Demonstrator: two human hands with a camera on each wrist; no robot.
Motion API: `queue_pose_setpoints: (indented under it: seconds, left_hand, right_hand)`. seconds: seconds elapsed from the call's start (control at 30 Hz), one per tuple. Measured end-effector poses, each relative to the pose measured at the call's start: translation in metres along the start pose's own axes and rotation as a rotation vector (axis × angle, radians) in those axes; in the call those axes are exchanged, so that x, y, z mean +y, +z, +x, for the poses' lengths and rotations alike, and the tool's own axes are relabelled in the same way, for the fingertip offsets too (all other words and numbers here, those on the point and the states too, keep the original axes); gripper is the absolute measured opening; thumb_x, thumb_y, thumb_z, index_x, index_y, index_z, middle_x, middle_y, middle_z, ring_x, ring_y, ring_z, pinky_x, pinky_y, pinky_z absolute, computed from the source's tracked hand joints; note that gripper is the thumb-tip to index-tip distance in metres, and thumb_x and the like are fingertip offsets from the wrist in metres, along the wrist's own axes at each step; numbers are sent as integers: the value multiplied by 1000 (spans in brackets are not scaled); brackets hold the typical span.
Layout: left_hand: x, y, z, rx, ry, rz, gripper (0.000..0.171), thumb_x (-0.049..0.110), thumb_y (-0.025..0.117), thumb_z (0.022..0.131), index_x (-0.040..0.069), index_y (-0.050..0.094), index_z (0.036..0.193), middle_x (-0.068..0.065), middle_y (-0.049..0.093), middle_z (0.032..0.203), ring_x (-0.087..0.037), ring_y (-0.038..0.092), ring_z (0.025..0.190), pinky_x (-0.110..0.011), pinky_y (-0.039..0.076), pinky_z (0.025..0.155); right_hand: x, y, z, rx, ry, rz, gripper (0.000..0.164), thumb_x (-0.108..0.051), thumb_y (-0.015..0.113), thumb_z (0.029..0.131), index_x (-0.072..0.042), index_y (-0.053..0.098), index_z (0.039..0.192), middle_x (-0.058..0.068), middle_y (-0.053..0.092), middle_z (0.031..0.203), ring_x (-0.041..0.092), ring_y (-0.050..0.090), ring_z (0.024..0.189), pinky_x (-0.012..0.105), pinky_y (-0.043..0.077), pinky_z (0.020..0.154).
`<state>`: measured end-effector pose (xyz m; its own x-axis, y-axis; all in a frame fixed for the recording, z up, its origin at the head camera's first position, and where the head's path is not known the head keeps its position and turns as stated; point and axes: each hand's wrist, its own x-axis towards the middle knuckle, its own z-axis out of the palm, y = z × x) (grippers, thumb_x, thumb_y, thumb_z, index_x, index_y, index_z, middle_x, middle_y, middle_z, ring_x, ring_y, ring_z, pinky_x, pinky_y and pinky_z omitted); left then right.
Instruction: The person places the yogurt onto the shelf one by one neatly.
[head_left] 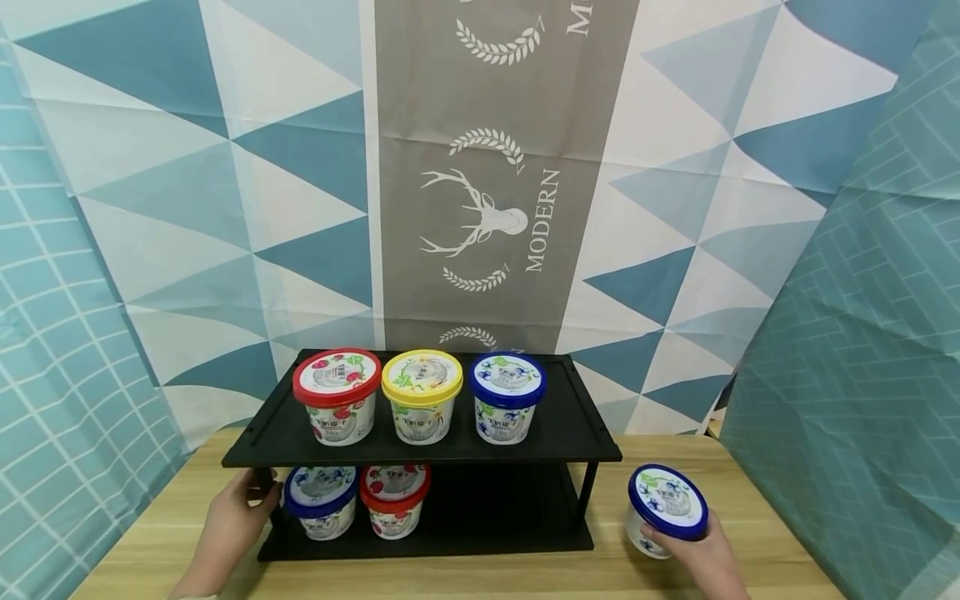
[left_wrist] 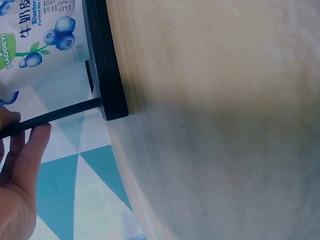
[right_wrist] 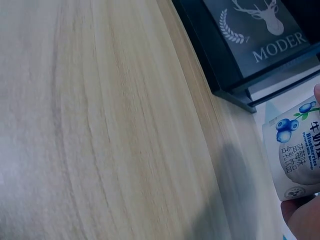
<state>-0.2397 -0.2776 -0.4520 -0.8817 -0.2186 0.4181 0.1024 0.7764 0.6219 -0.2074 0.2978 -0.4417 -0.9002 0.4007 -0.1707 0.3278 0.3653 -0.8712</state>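
My left hand (head_left: 234, 521) grips the left front post of a black two-tier rack (head_left: 517, 550); in the left wrist view the fingers and thumb lie around that thin post (left_wrist: 65, 113). To the right of the rack, my right hand (head_left: 701, 550) holds a blue-lidded blueberry tub (head_left: 667, 502), tilted slightly, close over the table. The right wrist view shows its printed side (right_wrist: 295, 150), with the hand at the edge. On the lower tier stand a blue-lidded tub (head_left: 322, 500) and a red-lidded tub (head_left: 395, 498), near my left hand.
Along the upper tier are a red-lidded tub (head_left: 337, 396), a yellow-lidded tub (head_left: 422, 394) and a blue-lidded tub (head_left: 507, 397). Bare black surface shows on the lower tier's right part. Under the rack is a wooden table (head_left: 420, 579), with patterned cloth (head_left: 300, 167) hanging behind.
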Motion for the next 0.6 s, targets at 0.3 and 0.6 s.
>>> queue_pose_setpoints:
  seconds: [0.3, 0.6]
  left_hand:
    - [-2, 1, 1, 7, 0, 7, 14, 5, 57, 80, 1, 52, 93, -15, 59, 85, -29, 61, 77, -31, 51, 58]
    - [-1, 1, 0, -9, -6, -5, 16, 5, 56, 82, 1, 52, 96, -16, 60, 89, -31, 60, 80, -37, 52, 64]
  right_hand:
    - [-8, 7, -7, -32, 5, -27, 131, -52, 78, 51, 6, 0, 138, 34, 18, 134, 52, 21, 120, 62, 23, 99]
    - [-10, 17, -15, -59, 19, -21, 131, -52, 78, 49, 3, 0, 139, 32, 20, 133, 53, 23, 119, 63, 31, 92]
